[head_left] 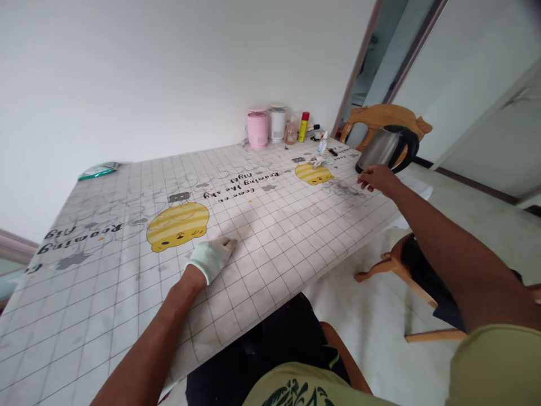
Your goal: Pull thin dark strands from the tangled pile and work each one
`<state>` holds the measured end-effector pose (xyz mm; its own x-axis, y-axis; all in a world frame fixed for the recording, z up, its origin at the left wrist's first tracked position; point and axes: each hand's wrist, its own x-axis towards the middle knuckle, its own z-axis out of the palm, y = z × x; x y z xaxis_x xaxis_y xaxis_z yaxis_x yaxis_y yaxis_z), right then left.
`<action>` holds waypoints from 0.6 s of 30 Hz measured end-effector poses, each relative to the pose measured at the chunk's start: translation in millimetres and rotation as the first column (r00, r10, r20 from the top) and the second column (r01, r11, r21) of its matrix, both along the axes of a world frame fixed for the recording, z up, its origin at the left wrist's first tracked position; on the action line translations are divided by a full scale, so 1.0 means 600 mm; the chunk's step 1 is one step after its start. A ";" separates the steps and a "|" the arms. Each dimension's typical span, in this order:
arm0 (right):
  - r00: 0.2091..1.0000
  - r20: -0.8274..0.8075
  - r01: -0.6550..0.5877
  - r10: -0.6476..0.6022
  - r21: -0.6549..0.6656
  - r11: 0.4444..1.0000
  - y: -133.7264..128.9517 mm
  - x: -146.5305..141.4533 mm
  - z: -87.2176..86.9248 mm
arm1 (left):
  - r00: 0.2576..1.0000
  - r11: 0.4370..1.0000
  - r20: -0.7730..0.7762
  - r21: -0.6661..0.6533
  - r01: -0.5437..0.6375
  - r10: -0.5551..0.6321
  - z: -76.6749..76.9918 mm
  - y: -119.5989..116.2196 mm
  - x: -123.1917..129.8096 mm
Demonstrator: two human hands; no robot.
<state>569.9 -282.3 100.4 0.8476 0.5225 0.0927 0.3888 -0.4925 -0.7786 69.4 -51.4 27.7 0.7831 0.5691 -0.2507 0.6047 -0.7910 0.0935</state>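
Note:
My left hand (pixel 214 255), in a white glove with a pale green cuff, rests on the checked tablecloth (pixel 262 270) beside a printed yellow bear. Its fingers are pressed together, and anything under them is hidden. My bare right hand (pixel 374 177) is over the right part of the table, just in front of the steel kettle (pixel 378 149). Its fingers are curled, and what they may pinch is too small to tell. A tangle of dark hair-like strands (pixel 346 189) lies on the cloth to its left. Near the second yellow print lies a crumpled pale glove (pixel 322 160).
Along the wall stand a pink canister (pixel 257 129), a white canister (pixel 277 124), a bottle (pixel 291 132) and a yellow can with a red cap (pixel 303 127). A green-edged mirror (pixel 99 171) lies at the far left. Wooden chairs (pixel 386 115) stand at the right.

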 end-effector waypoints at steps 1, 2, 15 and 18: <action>0.999 -0.046 0.028 -0.026 0.051 0.998 -0.002 0.000 -0.002 | 1.000 1.000 0.000 0.010 -0.014 0.014 0.000 0.000 0.000; 0.995 -0.088 0.061 -0.052 0.101 0.993 -0.002 0.000 -0.008 | 1.000 0.999 -0.001 0.015 -0.028 0.028 0.000 -0.001 0.001; 0.959 -0.226 0.245 -0.168 0.378 0.893 -0.005 0.017 -0.057 | 1.000 0.997 0.010 0.071 0.028 -0.028 -0.007 0.002 -0.001; 0.965 -0.116 0.260 -0.234 0.363 0.895 -0.019 0.035 -0.051 | 0.999 0.998 0.030 0.066 0.015 -0.017 -0.009 0.003 -0.002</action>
<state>590.8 -293.8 69.7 0.9560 0.2341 0.1769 0.2321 -0.2346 -0.9440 68.1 -49.6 22.4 0.7993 0.5706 -0.1884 0.5892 -0.8058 0.0590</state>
